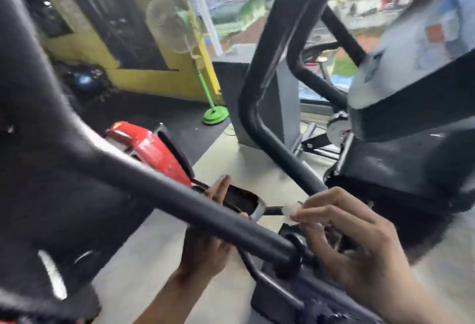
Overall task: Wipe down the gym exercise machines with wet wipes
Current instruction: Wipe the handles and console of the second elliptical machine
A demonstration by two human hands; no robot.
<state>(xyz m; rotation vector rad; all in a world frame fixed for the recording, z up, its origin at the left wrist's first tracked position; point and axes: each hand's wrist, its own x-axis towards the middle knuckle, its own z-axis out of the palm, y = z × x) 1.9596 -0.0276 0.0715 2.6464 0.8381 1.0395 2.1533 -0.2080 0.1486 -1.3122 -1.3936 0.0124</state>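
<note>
Right hand [359, 244], near right: fingers curled, fingertips pinching white wipe [298, 208]. Left hand [205, 246], behind black bar [180, 200], holding dark wipe pack [239, 200], exact grip hidden. Black machine frame [270, 71] beyond, far centre. Red cover [151, 151] left. Green fan [177, 30] far, by yellow wall [133, 77].

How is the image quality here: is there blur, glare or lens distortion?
Head view: motion blur smears almost everything, worst on the grey console and the pedestal fan; the wide lens bends the black bar and tilts the room; daylight through the window is bright and washed out; the right hand stays fairly sharp.
</note>
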